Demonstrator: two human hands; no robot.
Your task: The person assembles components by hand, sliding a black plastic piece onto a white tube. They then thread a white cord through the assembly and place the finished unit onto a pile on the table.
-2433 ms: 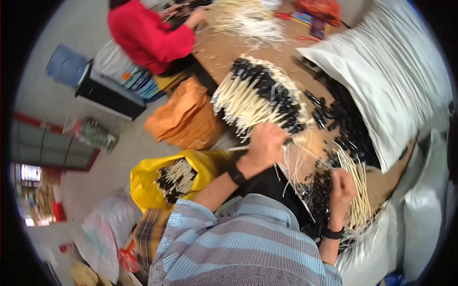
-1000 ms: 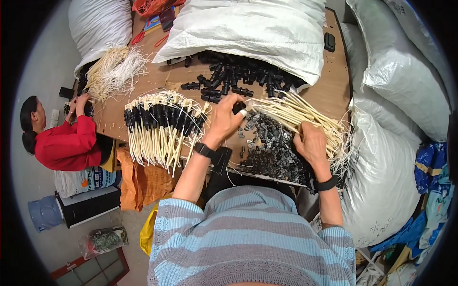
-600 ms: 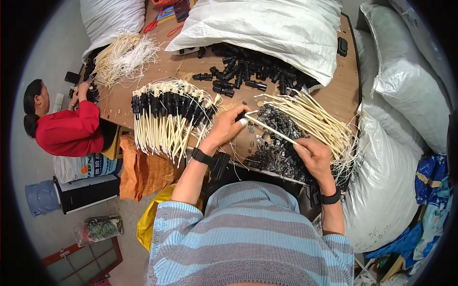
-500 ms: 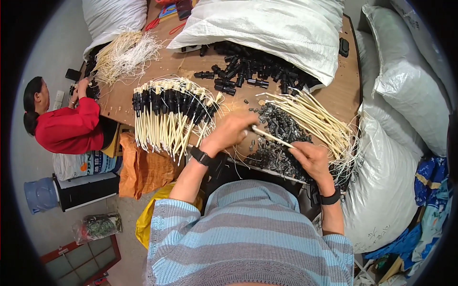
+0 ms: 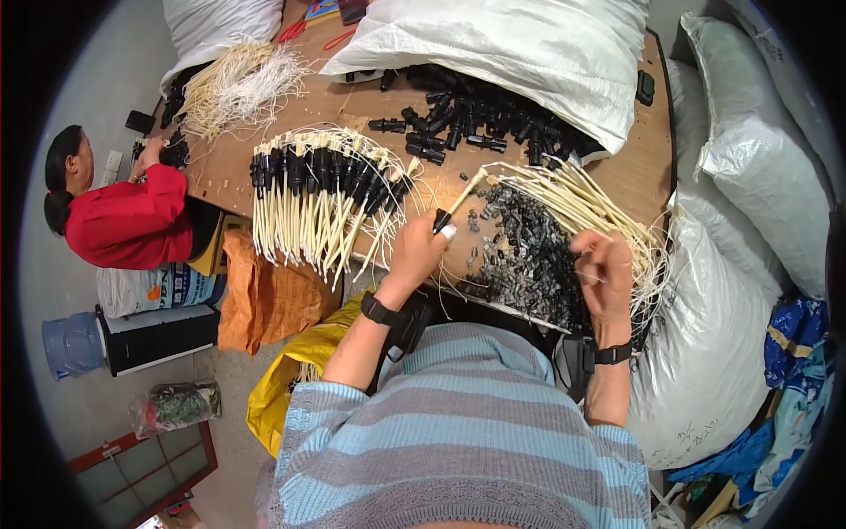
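Observation:
My left hand (image 5: 418, 251) is closed around a black connector (image 5: 441, 219) on a cream sleeved cable (image 5: 467, 193), which slants up and away to the right over the table. My right hand (image 5: 608, 271) hovers above the right side of a pile of small black clips (image 5: 529, 256). Its fingers are bent, apart and slightly blurred, and I make out nothing held in them. Beside it lies a bundle of cream sleeved cables (image 5: 586, 203) with thin white wire ends. To the left of my left hand rests a row of cables fitted with black connectors (image 5: 322, 176).
Loose black connectors (image 5: 454, 115) spill from a large white sack (image 5: 502, 53) across the table. Full white sacks (image 5: 749, 132) crowd the right side. A co-worker in red (image 5: 128, 216) works at the left end, near another cable bundle (image 5: 233, 93). An orange sack (image 5: 269, 295) hangs below the edge.
My right hand has let go of the cable and moved right, its fingers lifting over the clips. My left hand has shifted slightly left and nearer, and the cable now points away from me.

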